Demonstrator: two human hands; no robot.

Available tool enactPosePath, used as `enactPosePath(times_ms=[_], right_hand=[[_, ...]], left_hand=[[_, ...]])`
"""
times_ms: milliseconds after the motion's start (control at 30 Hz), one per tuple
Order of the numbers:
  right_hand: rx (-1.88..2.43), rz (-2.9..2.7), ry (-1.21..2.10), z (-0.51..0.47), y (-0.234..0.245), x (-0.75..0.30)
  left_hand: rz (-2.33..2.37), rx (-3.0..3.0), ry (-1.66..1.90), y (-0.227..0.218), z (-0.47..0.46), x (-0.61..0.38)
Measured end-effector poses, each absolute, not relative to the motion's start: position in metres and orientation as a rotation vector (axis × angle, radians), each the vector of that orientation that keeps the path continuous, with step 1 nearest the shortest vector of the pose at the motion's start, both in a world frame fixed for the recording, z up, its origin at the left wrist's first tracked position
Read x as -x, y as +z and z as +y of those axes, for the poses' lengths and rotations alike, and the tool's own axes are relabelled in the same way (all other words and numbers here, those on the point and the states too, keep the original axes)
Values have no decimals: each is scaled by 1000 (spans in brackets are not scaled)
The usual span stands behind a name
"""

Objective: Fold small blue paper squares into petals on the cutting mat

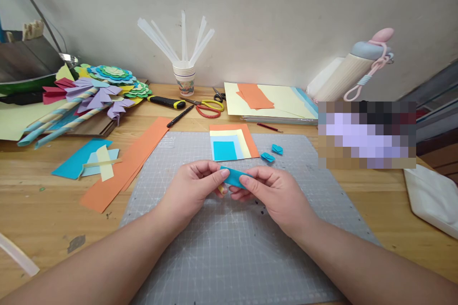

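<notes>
Between my two hands, above the cutting mat, is a narrow folded piece of blue paper [235, 177]. My left hand [200, 182] pinches its left end between thumb and fingers. At the right end, the thumb and fingers of my right hand [275, 190] are closed on the same paper. Just beyond my hands lies a stack of paper squares [251, 140] in orange, cream, light blue and blue. Two small folded blue paper pieces [267, 157] rest on the mat to the right of that stack.
The grey cutting mat [200, 257] lies under my hands. Orange strips [125, 167] and blue paper [77, 159] are at left. Behind stand a paper cup [184, 81] with clear strips, a box cutter [166, 102] and scissors [209, 108]. Paper flowers [89, 90] fill the far left.
</notes>
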State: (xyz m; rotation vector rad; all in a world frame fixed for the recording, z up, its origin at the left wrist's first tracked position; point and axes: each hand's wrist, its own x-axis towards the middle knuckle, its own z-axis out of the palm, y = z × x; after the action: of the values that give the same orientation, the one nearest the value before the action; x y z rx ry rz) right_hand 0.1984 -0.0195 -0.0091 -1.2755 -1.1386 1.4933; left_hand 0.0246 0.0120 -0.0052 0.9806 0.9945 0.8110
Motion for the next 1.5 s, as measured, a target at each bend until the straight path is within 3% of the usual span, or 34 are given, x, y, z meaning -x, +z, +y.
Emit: enactPosePath(times_ms=[1500], right_hand=[[1239,-1300,1634,-19,-9,-198]], left_hand=[[926,-1103,774,-4,11,-26]])
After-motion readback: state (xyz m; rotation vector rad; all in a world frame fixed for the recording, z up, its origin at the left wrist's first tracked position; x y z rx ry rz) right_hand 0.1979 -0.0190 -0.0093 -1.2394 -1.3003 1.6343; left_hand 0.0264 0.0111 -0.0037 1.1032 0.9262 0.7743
